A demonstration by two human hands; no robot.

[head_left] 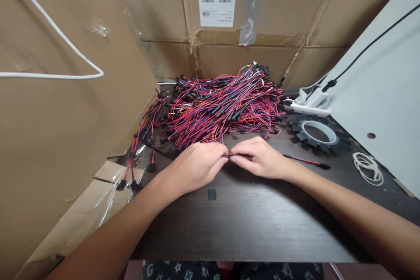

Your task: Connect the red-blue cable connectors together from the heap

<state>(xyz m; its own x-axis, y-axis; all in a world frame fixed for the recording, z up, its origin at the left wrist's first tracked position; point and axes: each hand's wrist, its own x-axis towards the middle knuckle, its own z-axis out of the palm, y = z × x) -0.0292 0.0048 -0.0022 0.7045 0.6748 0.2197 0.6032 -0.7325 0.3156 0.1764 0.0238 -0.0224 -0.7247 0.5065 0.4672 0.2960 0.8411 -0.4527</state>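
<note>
My left hand point(204, 162) and my right hand point(260, 157) meet above the dark table, thumbs and fingertips pinched close together. Both pinch a thin wire cable point(303, 160), whose black-covered part shows between the fingertips. Its red and black wires come out past my right wrist and end in a black connector point(324, 166). The other end is hidden by my left hand. A small square of black tape point(211, 194) lies on the table just below my left hand. Right behind my hands rises a big heap of red, blue and black wire cables point(226, 105).
A grey ring point(335, 139) with black tape pieces around it lies at right, near a coiled white cord point(367, 168). Behind stands a white power strip point(311, 108). Several cables point(133, 157) hang at left over plastic-wrapped cardboard point(85, 205). Cardboard boxes point(157, 4) wall the back.
</note>
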